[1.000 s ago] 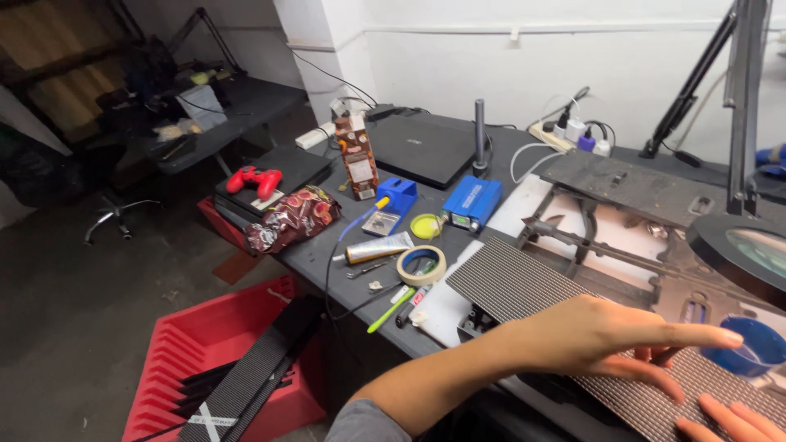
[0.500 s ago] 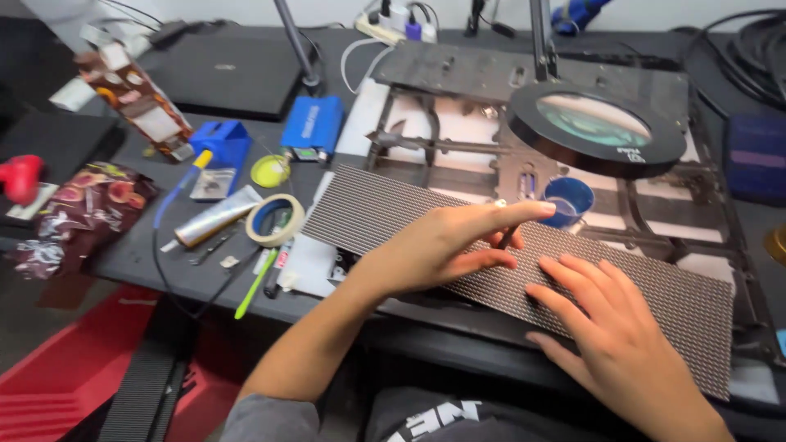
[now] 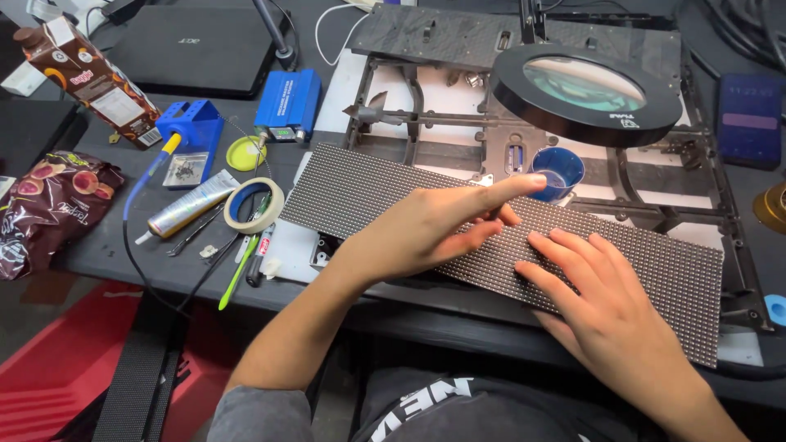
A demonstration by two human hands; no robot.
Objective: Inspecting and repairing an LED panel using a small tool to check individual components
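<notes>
Gently now: my left hand point(image 3: 426, 225) and right hand point(image 3: 610, 307) lie with fingers spread flat on the dotted LED panel point(image 3: 360, 192) at frame centre, gripping nothing. I'd keep pressure even, sliding clear of the blue cup point(image 3: 557, 169) beneath the magnifier lamp point(image 3: 586, 92).

A dark workbench point(image 3: 106, 254) fills most of the frame; on it, at centre, lies a long dotted panel point(image 3: 368, 192) running toward the lower right; above it a black metal frame point(image 3: 647, 209); at upper left a closed laptop point(image 3: 196, 45) and a brown drink carton point(image 3: 86, 78); below these a blue box point(image 3: 286, 102), a blue stand point(image 3: 190, 127), a yellow lid point(image 3: 244, 153), a roll of tape point(image 3: 254, 205), a tube point(image 3: 184, 205); at far left a snack bag point(image 3: 45, 205); at upper right a phone point(image 3: 749, 119).
</notes>
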